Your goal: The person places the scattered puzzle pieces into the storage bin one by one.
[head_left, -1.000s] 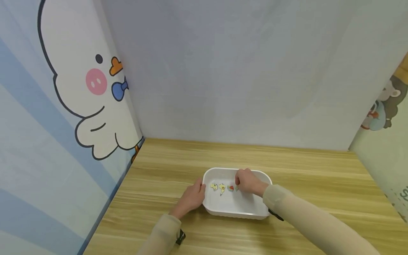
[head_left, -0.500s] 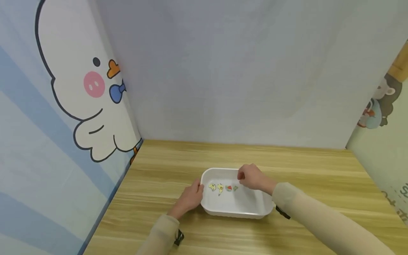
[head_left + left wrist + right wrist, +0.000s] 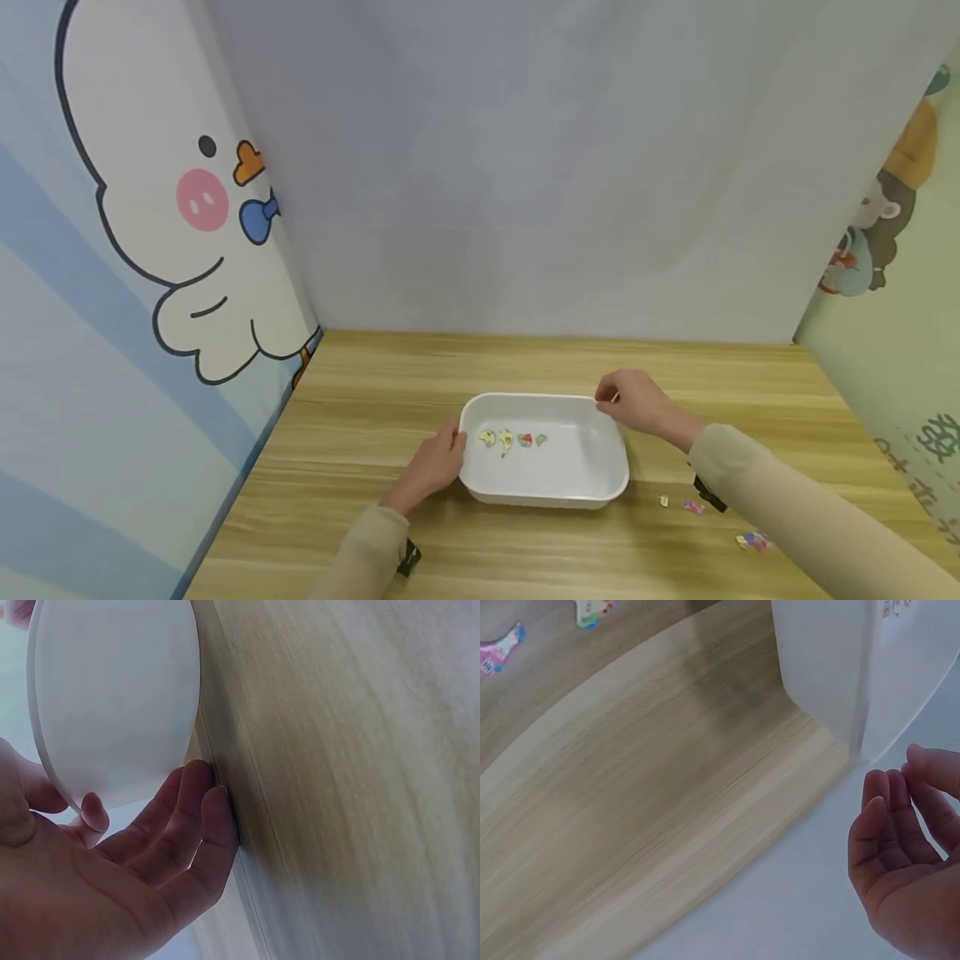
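Note:
A white tray (image 3: 543,492) stands on the wooden table. My left hand (image 3: 431,467) grips its left end; in the left wrist view, thumb and index of the left hand (image 3: 127,862) are at the rim of the tray (image 3: 116,690), the other fingers bent beneath its side. Several small flat cut-out pieces lie in a row inside the tray, among them a yellow one (image 3: 506,440) and a red-green one (image 3: 525,440). Just by the back right corner hovers my right hand (image 3: 637,404), fingers loosely bent, thumb near the index, with nothing visible between them (image 3: 911,847).
On the table (image 3: 337,500) right of the tray lie a small pale piece (image 3: 663,501), a pink piece (image 3: 693,507) and a purple-yellow piece (image 3: 753,541) beside the right sleeve. A grey-white curtain (image 3: 510,183) hangs behind, with printed cloths at both sides.
My right hand has lifted from inside the tray and moved right to its back corner, uncovering the rightmost piece of the row. The view has shifted rightward, and loose pieces on the table now show.

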### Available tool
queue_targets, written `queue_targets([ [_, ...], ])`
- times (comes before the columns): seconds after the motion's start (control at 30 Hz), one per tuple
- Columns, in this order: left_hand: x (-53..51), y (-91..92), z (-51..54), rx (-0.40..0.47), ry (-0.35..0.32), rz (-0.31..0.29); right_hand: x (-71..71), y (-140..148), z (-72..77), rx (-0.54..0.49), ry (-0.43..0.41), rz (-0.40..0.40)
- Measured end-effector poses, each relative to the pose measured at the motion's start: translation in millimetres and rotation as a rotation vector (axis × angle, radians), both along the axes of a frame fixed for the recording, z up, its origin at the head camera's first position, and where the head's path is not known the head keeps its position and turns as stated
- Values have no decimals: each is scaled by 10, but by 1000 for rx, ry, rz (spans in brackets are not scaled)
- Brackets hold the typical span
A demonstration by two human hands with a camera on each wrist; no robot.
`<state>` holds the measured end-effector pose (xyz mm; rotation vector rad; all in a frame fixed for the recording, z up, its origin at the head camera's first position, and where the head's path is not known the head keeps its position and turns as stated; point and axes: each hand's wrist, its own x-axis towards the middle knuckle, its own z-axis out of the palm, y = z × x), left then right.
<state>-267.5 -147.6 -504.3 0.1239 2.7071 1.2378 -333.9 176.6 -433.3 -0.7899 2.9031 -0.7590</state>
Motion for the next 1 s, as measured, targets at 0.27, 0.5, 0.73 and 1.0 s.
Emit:
queue_targets([
  [0.27,-2,-16,-31,-3,-7,-5,42,126,-6,12,-11,-33],
  [0.5,-3,-19,-29,-2,-8,4,97,206,20,8,-17,-50],
  [0.73,-14,-3,-14,-14,-18,13,129,328,1,22,-2,-39],
  [1.0,-21,17,-26,-10,-26,0,207,500,-40,30,-28,-44],
])
